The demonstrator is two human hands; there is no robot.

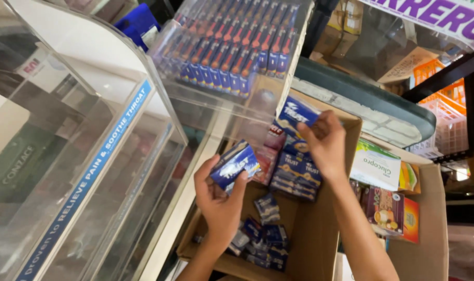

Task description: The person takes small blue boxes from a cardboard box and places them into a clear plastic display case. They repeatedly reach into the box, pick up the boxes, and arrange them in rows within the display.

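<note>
Two small blue packets: my left hand (220, 195) clamps one (236, 165), my right hand (326, 147) pinches another (296, 112), above a cardboard box (320, 234) beside a clear display case (91, 156).

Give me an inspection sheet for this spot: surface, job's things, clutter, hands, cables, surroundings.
Surface: open cardboard box, no tabletop seen.
Job's things: small blue packs, one stack in the left hand, one pack in the right hand; more blue packs loose in the box.
Clutter: white carton and orange boxes in a second box.
Hands: both gripping packs.
Cables: nothing seen.
Surroundings: clear display case, clear tray of blue-and-red packs.
</note>
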